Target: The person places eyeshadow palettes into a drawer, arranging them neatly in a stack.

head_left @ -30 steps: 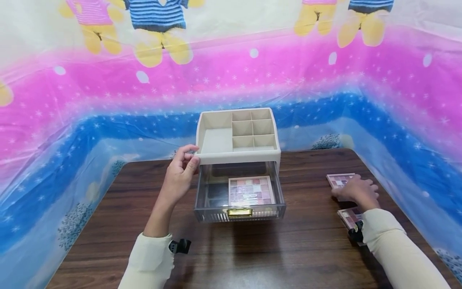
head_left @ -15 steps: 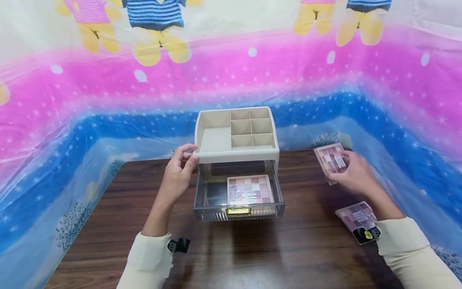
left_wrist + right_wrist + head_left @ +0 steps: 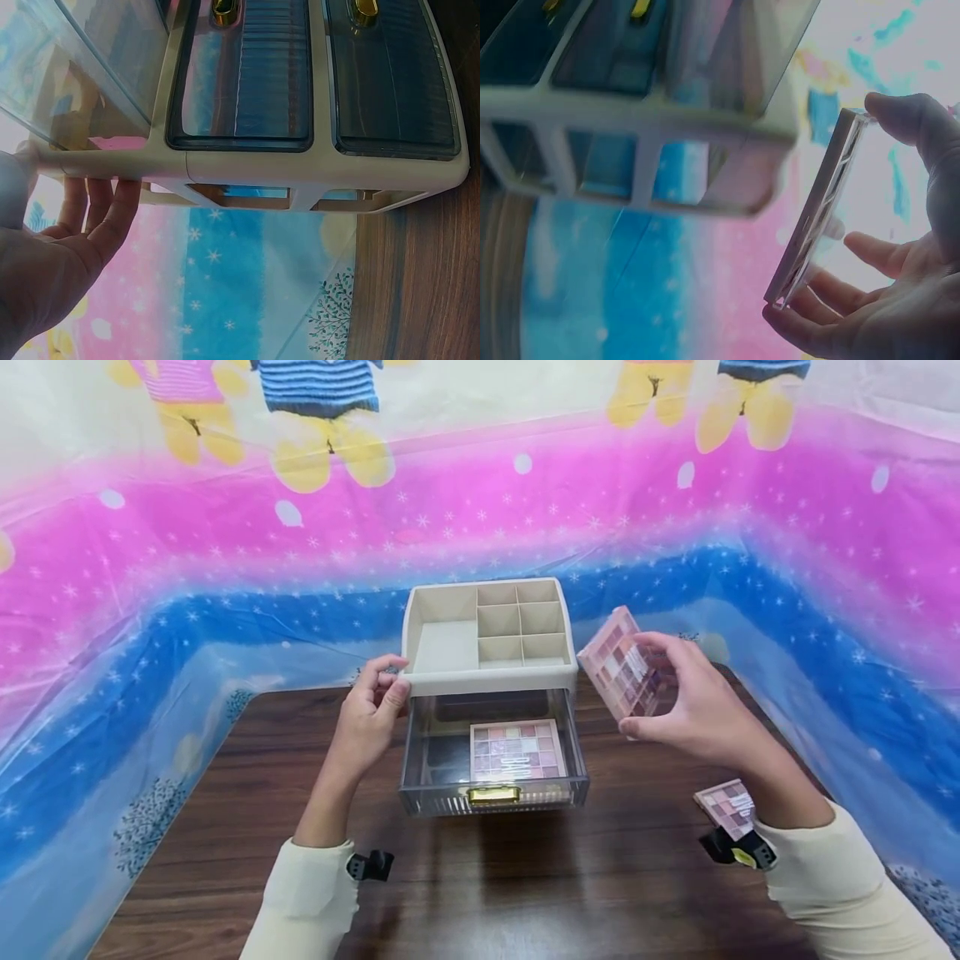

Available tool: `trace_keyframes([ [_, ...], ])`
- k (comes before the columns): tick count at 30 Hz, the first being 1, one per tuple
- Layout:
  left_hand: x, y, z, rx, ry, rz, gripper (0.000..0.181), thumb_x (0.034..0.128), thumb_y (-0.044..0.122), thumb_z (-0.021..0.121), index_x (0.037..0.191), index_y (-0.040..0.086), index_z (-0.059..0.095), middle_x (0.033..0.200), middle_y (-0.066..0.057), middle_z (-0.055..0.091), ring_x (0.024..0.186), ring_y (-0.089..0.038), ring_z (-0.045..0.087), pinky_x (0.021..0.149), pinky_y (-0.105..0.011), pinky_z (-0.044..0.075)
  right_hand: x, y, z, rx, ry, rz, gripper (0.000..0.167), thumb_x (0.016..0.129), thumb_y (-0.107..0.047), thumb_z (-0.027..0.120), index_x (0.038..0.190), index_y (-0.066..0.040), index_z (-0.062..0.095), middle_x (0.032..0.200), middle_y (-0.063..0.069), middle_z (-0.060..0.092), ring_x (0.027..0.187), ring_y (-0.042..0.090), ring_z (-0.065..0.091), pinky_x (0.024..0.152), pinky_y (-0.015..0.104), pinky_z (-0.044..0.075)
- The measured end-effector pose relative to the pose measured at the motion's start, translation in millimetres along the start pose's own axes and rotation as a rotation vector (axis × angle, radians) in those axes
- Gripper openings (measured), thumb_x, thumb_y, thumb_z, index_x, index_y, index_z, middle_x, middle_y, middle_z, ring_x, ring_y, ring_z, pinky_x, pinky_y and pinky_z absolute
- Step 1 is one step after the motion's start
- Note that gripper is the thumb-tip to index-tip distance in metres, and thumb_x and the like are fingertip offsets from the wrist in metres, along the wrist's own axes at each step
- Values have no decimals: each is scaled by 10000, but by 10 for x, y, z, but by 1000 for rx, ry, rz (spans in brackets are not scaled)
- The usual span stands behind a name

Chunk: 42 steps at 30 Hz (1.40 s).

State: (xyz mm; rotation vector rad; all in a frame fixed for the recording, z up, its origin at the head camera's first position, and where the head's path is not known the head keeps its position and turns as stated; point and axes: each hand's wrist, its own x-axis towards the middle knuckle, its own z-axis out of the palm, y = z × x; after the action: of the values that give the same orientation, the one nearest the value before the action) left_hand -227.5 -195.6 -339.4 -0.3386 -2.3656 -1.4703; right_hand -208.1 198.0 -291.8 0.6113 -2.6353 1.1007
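Observation:
A cream desktop organizer (image 3: 491, 681) stands at the table's back, its clear top drawer (image 3: 442, 768) pulled out. Inside that drawer lies an eyeshadow palette (image 3: 516, 752). My left hand (image 3: 367, 714) grips the organizer's upper left front edge, thumb in front and fingers along the side, as the left wrist view also shows. Up in the air just right of the organizer, my right hand (image 3: 693, 697) holds a second eyeshadow palette (image 3: 621, 664) tilted, thumb at one edge and fingers at the opposite one. A third palette (image 3: 726, 807) lies on the table, partly hidden by the right wrist.
The organizer's top has one large compartment (image 3: 448, 645) and several small ones (image 3: 500, 620). Below the open drawer, two more dark drawers (image 3: 247, 75) show closed in the left wrist view. A printed cloth (image 3: 480, 527) hangs behind the dark wooden table (image 3: 225, 827).
My right hand has picked up a palette from the table's right side, raised it and carried it left towards the organizer. The left hand has stayed on the organizer's edge.

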Motion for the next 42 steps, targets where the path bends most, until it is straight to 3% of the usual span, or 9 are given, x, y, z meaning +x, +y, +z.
trace_keyframes([
  [5, -3, -2, 1, 9, 1, 4, 362, 1084, 263, 493, 1405, 98, 474, 1124, -200, 626, 950, -222, 609, 888, -471, 589, 25, -236, 86, 12, -46, -65, 995, 703, -160, 928, 1529, -105, 376, 1447, 186, 424, 1232, 363, 500, 1035, 574, 478],
  [15, 0, -5, 0, -7, -3, -1, 365, 1082, 261, 497, 1409, 100, 473, 1133, -205, 615, 961, -227, 609, 900, -500, 589, 83, -431, 250, -40, -133, -181, 993, 688, -170, 928, 1524, -113, 396, 1496, 128, 407, 1202, 253, 458, 956, 474, 504],
  [22, -1, -8, 1, -7, -5, 1, 362, 1083, 252, 496, 1409, 96, 472, 1132, -201, 613, 961, -214, 608, 899, -500, 588, 89, -493, 328, -71, -200, -199, 1018, 672, -231, 941, 1527, -154, 394, 1557, 86, 385, 1301, 251, 411, 1007, 500, 482],
  [29, 5, -11, 2, -13, -3, 8, 358, 1084, 245, 494, 1405, 88, 473, 1128, -198, 615, 957, -210, 607, 894, -503, 586, 120, -551, 357, -86, -256, -266, 1031, 674, -254, 939, 1544, -212, 386, 1537, 31, 423, 1314, 244, 405, 1007, 493, 476],
  [35, 11, -9, -1, -10, -7, -1, 363, 1082, 259, 498, 1408, 101, 474, 1143, -199, 617, 969, -212, 615, 898, -467, 593, 160, -542, 394, -123, -286, -346, 994, 658, -233, 916, 1515, -158, 420, 1514, 22, 476, 1291, 268, 433, 1019, 515, 457],
  [42, 13, -16, 2, -16, -4, -2, 357, 1080, 257, 502, 1401, 102, 482, 1146, -205, 625, 965, -215, 618, 906, -493, 592, 151, -516, 398, -114, -329, -377, 838, 768, -196, 859, 1504, -182, 459, 1526, 25, 486, 1359, 272, 440, 1081, 552, 447],
])
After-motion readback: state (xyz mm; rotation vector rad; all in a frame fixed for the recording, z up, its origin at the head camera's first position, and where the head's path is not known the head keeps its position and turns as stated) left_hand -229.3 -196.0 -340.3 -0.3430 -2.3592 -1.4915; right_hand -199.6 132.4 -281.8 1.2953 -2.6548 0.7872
